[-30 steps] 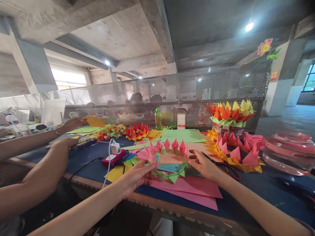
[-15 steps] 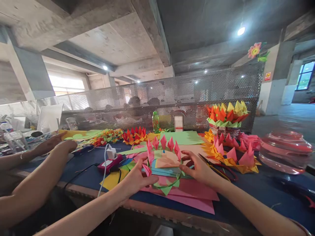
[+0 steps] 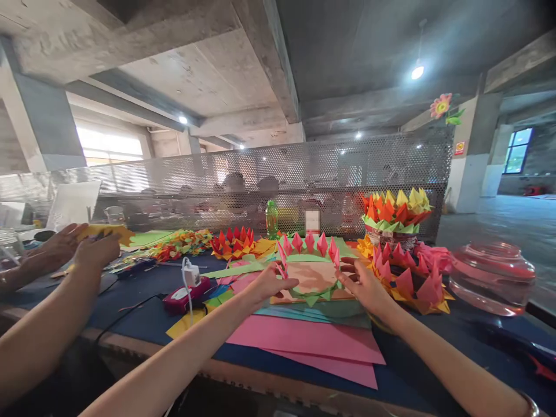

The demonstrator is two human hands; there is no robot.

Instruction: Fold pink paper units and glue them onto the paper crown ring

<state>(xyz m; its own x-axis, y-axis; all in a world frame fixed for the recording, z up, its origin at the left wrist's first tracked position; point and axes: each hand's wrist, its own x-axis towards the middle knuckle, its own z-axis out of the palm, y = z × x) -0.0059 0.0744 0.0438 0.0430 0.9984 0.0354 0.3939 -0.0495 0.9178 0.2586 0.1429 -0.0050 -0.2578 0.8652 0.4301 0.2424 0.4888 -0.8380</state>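
My left hand (image 3: 269,284) and my right hand (image 3: 367,286) hold up a ring of folded paper (image 3: 309,246) between them, pink points on top and green points below. The left hand pinches its left side. On the ring's right side lie the fingers of the right hand. The ring is lifted off the table, above a stack of pink, green and blue paper sheets (image 3: 313,339). An orange sheet (image 3: 315,277) shows through the ring.
Finished paper flowers: orange-yellow stack (image 3: 396,211), pink-yellow ring (image 3: 408,278), red-orange one (image 3: 234,242). A pink glass jar (image 3: 493,278) stands right. A green bottle (image 3: 271,219), a charger with cable (image 3: 187,286), a metal mesh screen (image 3: 269,174). A co-worker's arms (image 3: 56,260) work at left.
Both hands lifted the paper ring off the sheets and carried it up and away from me. The co-worker's hands moved a little.
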